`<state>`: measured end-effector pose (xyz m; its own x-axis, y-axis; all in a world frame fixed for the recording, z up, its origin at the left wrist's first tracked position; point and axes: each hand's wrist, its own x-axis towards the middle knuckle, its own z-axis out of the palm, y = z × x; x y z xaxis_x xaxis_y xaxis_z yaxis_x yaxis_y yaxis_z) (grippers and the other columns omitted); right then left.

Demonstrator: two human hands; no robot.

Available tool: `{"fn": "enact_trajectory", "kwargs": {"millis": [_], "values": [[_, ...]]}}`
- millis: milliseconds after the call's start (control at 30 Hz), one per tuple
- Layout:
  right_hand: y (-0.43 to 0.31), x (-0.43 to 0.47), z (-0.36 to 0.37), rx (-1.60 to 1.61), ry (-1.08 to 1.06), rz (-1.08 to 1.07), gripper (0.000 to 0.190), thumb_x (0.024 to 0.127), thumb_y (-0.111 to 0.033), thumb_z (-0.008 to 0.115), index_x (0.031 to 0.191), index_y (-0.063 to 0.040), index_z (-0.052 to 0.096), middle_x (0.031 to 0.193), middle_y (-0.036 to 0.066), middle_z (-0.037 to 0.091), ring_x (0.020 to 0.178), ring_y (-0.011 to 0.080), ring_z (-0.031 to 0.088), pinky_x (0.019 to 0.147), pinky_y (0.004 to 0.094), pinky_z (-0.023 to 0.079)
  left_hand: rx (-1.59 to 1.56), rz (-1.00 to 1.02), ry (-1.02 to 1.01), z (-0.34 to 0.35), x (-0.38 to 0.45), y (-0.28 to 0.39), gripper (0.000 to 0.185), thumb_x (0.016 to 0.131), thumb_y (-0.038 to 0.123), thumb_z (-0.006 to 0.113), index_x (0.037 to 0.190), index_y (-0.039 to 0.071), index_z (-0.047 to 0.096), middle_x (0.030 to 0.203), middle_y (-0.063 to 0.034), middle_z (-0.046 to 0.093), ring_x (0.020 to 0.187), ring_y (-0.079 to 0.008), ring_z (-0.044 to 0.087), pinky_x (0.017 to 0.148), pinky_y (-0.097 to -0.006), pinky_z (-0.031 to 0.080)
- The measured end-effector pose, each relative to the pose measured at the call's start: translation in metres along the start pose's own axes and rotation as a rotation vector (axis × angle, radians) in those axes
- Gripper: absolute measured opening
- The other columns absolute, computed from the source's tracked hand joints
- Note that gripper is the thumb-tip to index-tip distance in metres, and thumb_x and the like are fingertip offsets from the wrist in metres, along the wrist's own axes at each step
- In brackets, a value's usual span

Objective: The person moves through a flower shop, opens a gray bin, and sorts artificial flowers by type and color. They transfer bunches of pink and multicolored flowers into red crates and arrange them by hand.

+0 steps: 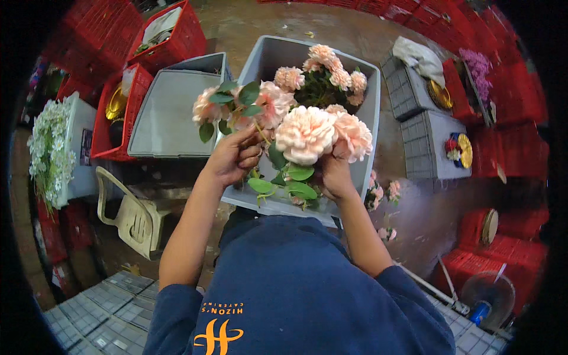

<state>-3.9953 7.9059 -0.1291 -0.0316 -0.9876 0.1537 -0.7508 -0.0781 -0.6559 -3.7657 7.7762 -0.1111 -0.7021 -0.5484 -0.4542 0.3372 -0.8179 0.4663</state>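
My left hand point(235, 155) pinches the green stem of a pale pink artificial flower spray point(273, 104), whose blooms and leaves spread above the fingers. My right hand point(338, 175) is closed around the base of a bunch of large peach-pink artificial flowers point(307, 134); its stems are hidden behind the blooms and palm. Both bunches are held over a grey plastic bin point(377, 111). Inside the bin, at its far end, sits a cluster of smaller peach flowers point(341, 79) with dark greenery. Green leaves point(301, 191) hang between my hands near the bin's close edge.
A grey lidded bin point(177, 111) and red crates point(173, 40) stand left, near a beige plastic chair point(137, 222) and white flowers point(55, 151). Grey crates point(437, 146) stand right. Loose pink flowers point(377, 195) lie on the floor beside the bin. An electric fan point(488, 297) is at lower right.
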Motion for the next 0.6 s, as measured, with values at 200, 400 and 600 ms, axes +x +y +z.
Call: {"fn": "enact_trajectory", "kwargs": {"millis": [200, 400, 600], "values": [[0.041, 0.018, 0.077, 0.167, 0.085, 0.228, 0.021, 0.084, -0.006, 0.057, 0.105, -0.002, 0.057, 0.092, 0.015, 0.062, 0.083, 0.026, 0.061, 0.068, 0.0379, 0.05, 0.205, 0.035, 0.031, 0.015, 0.004, -0.022, 0.031, 0.096, 0.034, 0.057, 0.116, 0.01, 0.058, 0.093, 0.0009, 0.067, 0.051, -0.0029, 0.036, 0.043, -0.0179, 0.027], [0.002, 0.025, 0.089, 1.156, 0.132, 0.525, 0.022, 0.096, -0.007, 0.042, 0.117, -0.005, 0.049, 0.093, 0.007, 0.057, 0.069, 0.016, 0.054, 0.058, 0.0307, 0.046, 0.446, 0.04, 0.194, 0.001, 0.004, -0.022, 0.023, 0.092, 0.037, 0.063, 0.092, 0.014, 0.061, 0.075, 0.006, 0.057, 0.063, -0.0077, 0.05, 0.055, -0.0244, 0.04], [0.062, 0.05, 0.085, 1.793, 0.437, 0.796, 0.021, 0.099, -0.02, 0.04, 0.113, -0.014, 0.053, 0.093, 0.004, 0.057, 0.072, 0.016, 0.054, 0.056, 0.0288, 0.046, 0.344, 0.321, 0.218, -0.018, -0.016, 0.007, 0.02, 0.095, 0.035, 0.058, 0.094, 0.016, 0.058, 0.069, 0.0095, 0.044, 0.053, -0.0027, 0.032, 0.046, -0.0198, 0.024]]}}
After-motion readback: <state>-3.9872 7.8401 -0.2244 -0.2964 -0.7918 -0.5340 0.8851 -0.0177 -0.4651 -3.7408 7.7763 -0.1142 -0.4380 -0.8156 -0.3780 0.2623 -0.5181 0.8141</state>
